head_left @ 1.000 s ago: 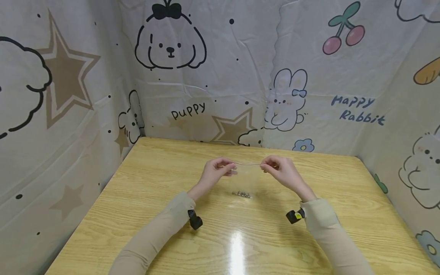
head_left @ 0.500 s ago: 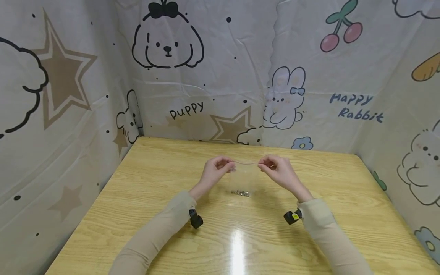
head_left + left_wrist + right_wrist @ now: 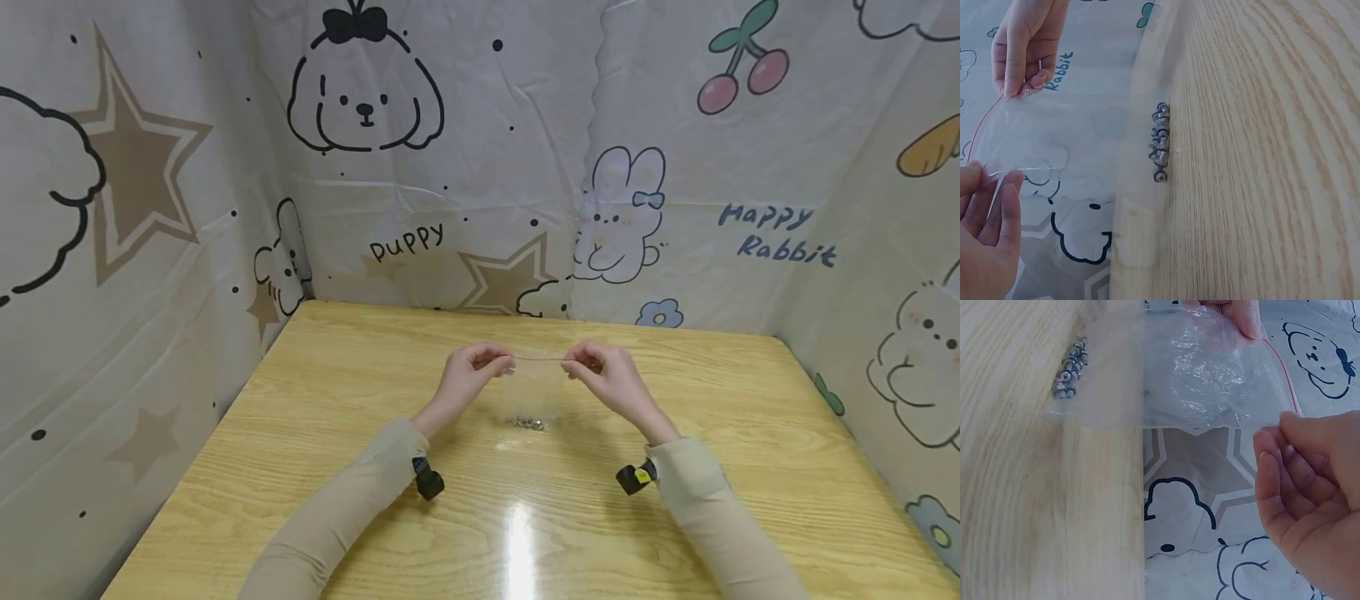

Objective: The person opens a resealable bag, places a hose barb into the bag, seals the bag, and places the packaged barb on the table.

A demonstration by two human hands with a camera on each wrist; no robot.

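A clear zip-lock bag (image 3: pixel 531 392) with a red line along its top hangs upright between the two hands. My left hand (image 3: pixel 471 375) pinches one top corner between thumb and fingers. The opposite top corner is pinched by my right hand (image 3: pixel 609 375). Several small shiny metal parts (image 3: pixel 1160 144) lie gathered at the bottom of the bag; their exact kind is hard to tell. In the right wrist view the plastic (image 3: pixel 1204 375) is crinkled and catches the light. Whether the bag's bottom touches the table cannot be told.
A wood-grain table (image 3: pixel 337 500) spreads under both arms, with a bright light reflection near its front. A printed cloth (image 3: pixel 480 167) with cartoon drawings hangs behind the table and along both sides. Each sleeve cuff carries a small black camera (image 3: pixel 427 479).
Both hands keep their pinch on the bag's corners. The bag's top edge sagged half a second ago and is straighter now. The right hand has shifted slightly left in view.
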